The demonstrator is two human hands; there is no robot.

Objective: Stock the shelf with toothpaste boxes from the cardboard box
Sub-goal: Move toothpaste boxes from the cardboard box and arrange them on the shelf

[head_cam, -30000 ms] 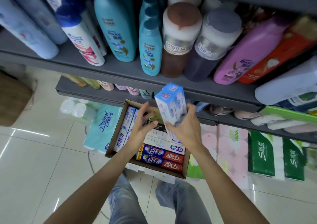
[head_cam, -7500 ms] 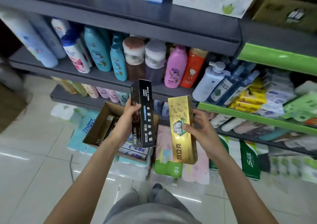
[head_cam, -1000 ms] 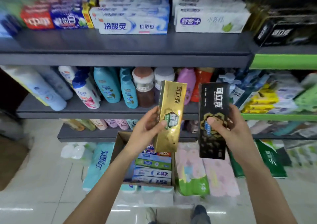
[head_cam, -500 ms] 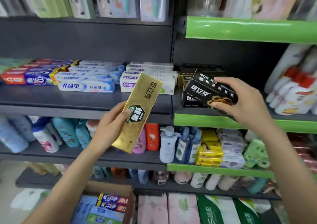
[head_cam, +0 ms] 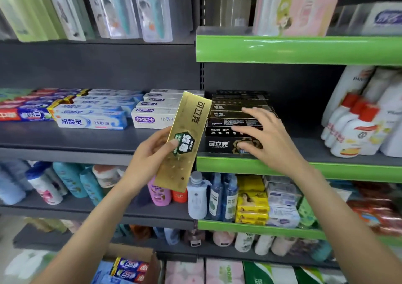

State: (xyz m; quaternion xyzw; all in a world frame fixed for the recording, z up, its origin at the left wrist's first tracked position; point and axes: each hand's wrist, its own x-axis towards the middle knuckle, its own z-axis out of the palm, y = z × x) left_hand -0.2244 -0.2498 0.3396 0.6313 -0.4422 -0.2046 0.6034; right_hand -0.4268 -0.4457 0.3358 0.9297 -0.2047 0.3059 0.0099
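My left hand [head_cam: 150,153] grips a gold toothpaste box [head_cam: 185,140], held upright and tilted in front of the shelf. My right hand [head_cam: 267,137] is spread open, its fingertips on a stack of black toothpaste boxes [head_cam: 226,127] lying on the green-edged shelf [head_cam: 261,166]. On the grey shelf [head_cam: 65,140] to the left lie rows of white boxes [head_cam: 152,113], blue-white boxes [head_cam: 91,118] and red-blue boxes [head_cam: 24,111]. The cardboard box [head_cam: 134,264] sits at the bottom edge with several toothpaste boxes inside.
Toothbrush packs [head_cam: 134,7] hang above the grey shelf. White bottles with orange caps [head_cam: 356,127] stand right of the black stack. Shampoo bottles [head_cam: 65,183] and soap boxes [head_cam: 252,201] fill the shelf below. Tissue packs [head_cam: 217,272] lie on the floor level.
My right hand has set the black box onto the black stack and let go, fingers now spread. My left hand with the gold box has stayed at the shelf front.
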